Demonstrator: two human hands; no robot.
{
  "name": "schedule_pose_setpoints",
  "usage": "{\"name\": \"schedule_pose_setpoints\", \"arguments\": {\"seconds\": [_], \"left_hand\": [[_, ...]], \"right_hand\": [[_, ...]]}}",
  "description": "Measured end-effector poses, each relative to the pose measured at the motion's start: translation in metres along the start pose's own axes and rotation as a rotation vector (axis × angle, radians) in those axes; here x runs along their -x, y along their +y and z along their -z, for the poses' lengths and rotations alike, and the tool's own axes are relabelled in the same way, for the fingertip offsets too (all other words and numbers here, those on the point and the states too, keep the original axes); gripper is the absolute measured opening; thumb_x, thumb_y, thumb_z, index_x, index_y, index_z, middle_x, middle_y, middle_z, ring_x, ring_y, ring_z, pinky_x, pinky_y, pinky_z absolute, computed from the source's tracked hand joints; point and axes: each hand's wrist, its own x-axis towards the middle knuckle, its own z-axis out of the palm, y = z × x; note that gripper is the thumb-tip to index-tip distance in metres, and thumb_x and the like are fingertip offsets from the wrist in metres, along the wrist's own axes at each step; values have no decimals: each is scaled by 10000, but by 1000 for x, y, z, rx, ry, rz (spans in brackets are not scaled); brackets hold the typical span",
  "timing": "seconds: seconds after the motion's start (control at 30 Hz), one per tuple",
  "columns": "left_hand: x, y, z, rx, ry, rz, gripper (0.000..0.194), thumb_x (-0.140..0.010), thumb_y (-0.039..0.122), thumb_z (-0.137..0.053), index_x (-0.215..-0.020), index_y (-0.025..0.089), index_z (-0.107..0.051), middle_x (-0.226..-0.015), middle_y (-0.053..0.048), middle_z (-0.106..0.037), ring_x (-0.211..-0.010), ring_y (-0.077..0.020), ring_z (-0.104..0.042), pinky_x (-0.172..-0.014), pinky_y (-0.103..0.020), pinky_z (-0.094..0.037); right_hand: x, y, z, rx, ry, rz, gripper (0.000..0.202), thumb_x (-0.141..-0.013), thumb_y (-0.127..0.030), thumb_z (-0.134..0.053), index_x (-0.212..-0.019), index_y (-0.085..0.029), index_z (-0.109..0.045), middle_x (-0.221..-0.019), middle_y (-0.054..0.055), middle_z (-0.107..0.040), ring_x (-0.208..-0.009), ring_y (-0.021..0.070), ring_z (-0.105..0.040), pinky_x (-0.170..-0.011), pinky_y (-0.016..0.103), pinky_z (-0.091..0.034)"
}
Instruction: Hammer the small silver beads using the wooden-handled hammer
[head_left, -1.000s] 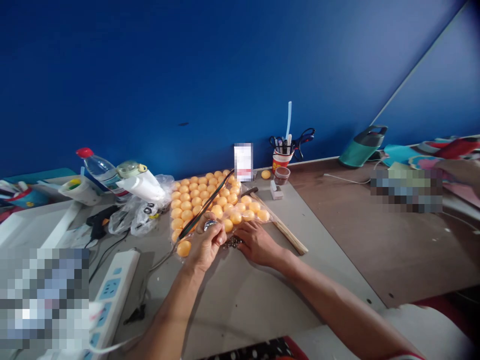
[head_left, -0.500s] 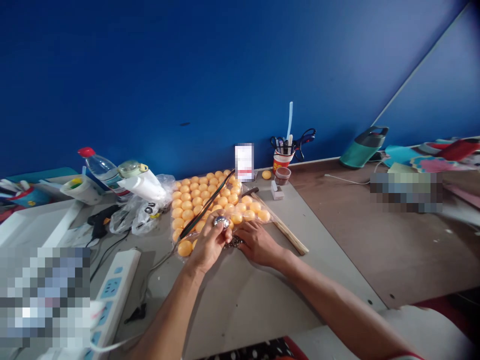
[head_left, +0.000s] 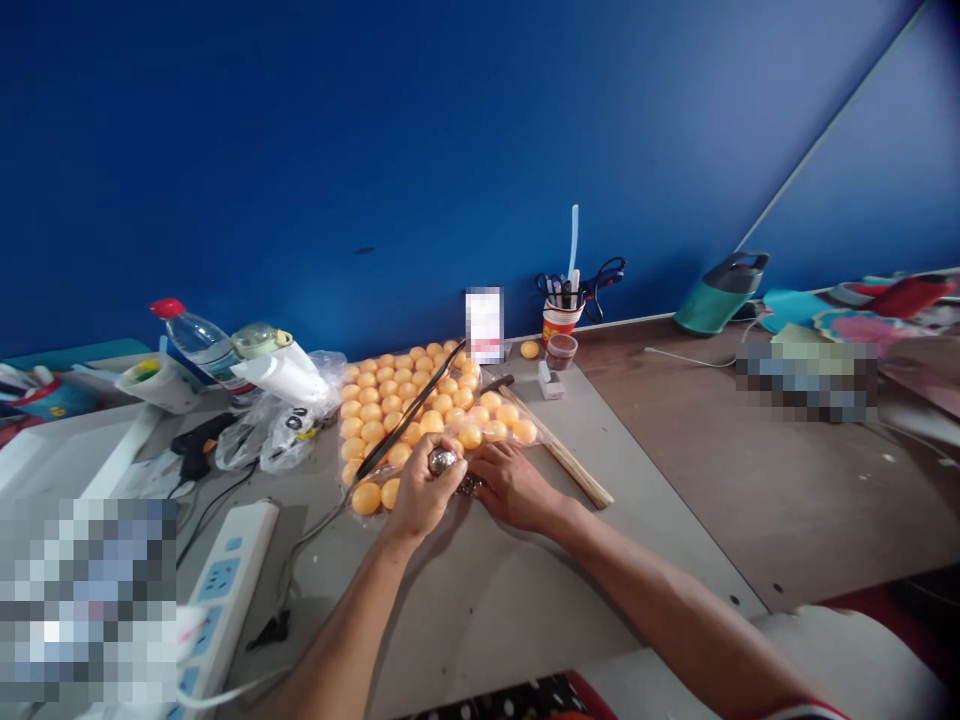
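My left hand is closed around a shiny silver ball, fingers and thumb on its sides. Close beside it, my right hand rests low over the table, fingers curled at a small dark metallic object that is mostly hidden between the hands. Just behind both hands lies a clear plastic bag of orange balls in rows, with a black strap across it. A bundle of thin wooden sticks lies to the right of the bag.
A white power strip and a black glue gun are at the left, near a red-capped bottle. At the back stand a cup of pens, a small tub and a small white box. A green bottle leans farther right.
My left hand has turned slightly, and its fingers now close more around the silver ball, nearer my right hand. The whole view has shifted a little.
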Motion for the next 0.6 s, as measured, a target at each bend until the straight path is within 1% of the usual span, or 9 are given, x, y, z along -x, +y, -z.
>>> {"name": "schedule_pose_setpoints", "arguments": {"seconds": [0.1,0.23,0.3,0.37,0.43,0.5,0.53,0.6], "left_hand": [[0,2,-1,-56,-11,-12,156,-795,265,-637,-851,190,-512,-727,42,-501,-612,-86,-444,-586,-207,-381],[2,9,-2,-33,-19,51,210,-814,333,-637,-930,191,-534,-736,34,-499,-608,-99,-443,-577,-218,-390],[4,12,-3,-26,-38,57,293,-826,366,-637,-1046,196,-545,-851,-2,-560,-707,-130,-511,-662,-250,-445],[7,14,-4,-21,-73,54,391,-841,400,-631,-1166,207,-531,-1046,-57,-593,-905,-185,-571,-820,-312,-476],[9,12,-6,-25,-118,31,463,-850,438,-624,-1239,214,-512,-1241,-104,-553,-1145,-246,-535,-993,-376,-425],[11,9,-8,-54,-154,-7,522,-843,479,-627,-1271,207,-506,-1370,-133,-483,-1322,-292,-418,-1117,-426,-316],[11,8,-9,-75,-171,-21,551,-839,500,-626,-1285,200,-503,-1409,-144,-454,-1372,-308,-361,-1153,-447,-262],[12,6,-10,-110,-204,-22,600,-839,540,-609,-1313,190,-495,-1449,-160,-423,-1418,-333,-294,-1180,-485,-201]], "right_hand": [[-1,0,1,-55,55,5,130,-841,-176,-588,-964,-174,-631,-964,100,-624,-913,236,-559,-839,375,-457],[-1,-2,2,-158,252,-5,191,-903,-181,-509,-1078,-158,-582,-948,112,-654,-875,236,-598,-796,374,-483],[1,-5,3,-190,338,-7,237,-912,-205,-514,-1144,-163,-543,-933,106,-662,-851,236,-610,-780,378,-496],[2,-7,3,-214,375,9,304,-914,-245,-539,-1208,-179,-503,-949,102,-664,-842,231,-618,-776,378,-507],[2,-9,3,-226,369,32,350,-910,-270,-555,-1243,-192,-483,-997,112,-664,-867,234,-626,-781,376,-516],[2,-10,2,-223,355,40,369,-897,-265,-560,-1250,-186,-483,-1048,132,-661,-908,245,-630,-788,376,-523],[2,-10,2,-215,354,41,370,-885,-251,-561,-1241,-180,-489,-1059,139,-661,-917,250,-630,-786,375,-526],[1,-10,1,-199,358,41,360,-855,-217,-563,-1207,-169,-509,-1040,141,-666,-900,253,-630,-774,374,-529]]}}
